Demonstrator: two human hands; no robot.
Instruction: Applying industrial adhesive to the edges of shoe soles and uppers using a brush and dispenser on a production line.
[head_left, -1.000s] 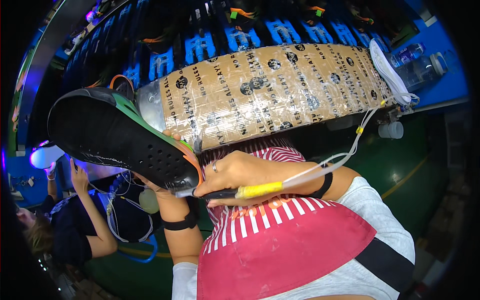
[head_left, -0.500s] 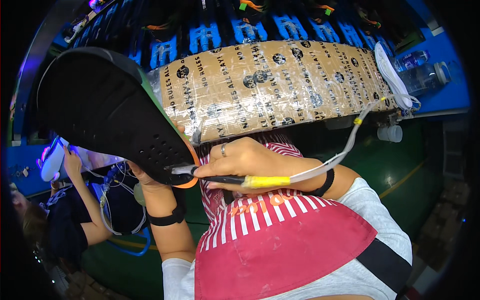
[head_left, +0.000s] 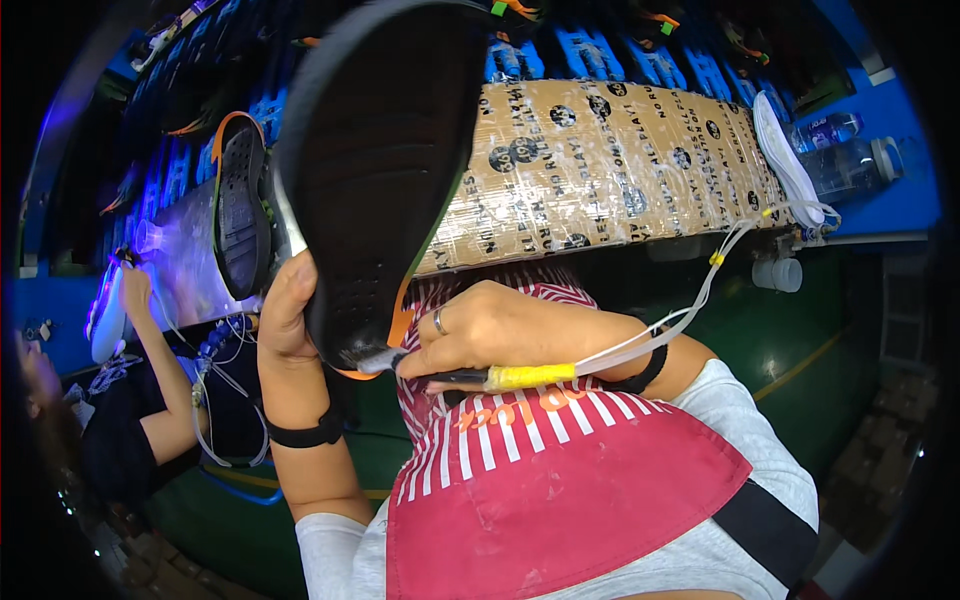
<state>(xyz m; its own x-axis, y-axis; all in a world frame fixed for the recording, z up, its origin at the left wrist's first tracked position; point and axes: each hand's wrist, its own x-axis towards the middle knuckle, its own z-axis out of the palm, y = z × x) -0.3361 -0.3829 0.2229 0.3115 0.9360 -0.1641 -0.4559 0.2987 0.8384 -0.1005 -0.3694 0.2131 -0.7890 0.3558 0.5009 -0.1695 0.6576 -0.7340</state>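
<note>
My left hand [head_left: 288, 312] grips a large black shoe sole [head_left: 385, 170] by its side, with the fingers partly hidden behind it. The sole stands nearly upright in front of me, heel down, with small holes in its lower part and an orange edge at the heel. In my right hand [head_left: 515, 328] is a brush [head_left: 470, 377] with a dark handle, a yellow-wrapped end and a clear tube running from it. Its pale, wet bristles touch the sole's heel. A second black sole [head_left: 240, 215] with an orange rim lies behind my left hand.
Taped brown cardboard [head_left: 620, 170] covers the bench ahead. Blue racks [head_left: 590, 55] line its far side. A white curved piece [head_left: 785, 150], a clear bottle [head_left: 850, 168] and the tube stand at the right. On the left, a co-worker's hand [head_left: 138, 292] holds a white shoe [head_left: 106, 320].
The sole has swung right and more upright in my left hand, uncovering the second sole at the left. The brush stays at the heel, slightly lower.
</note>
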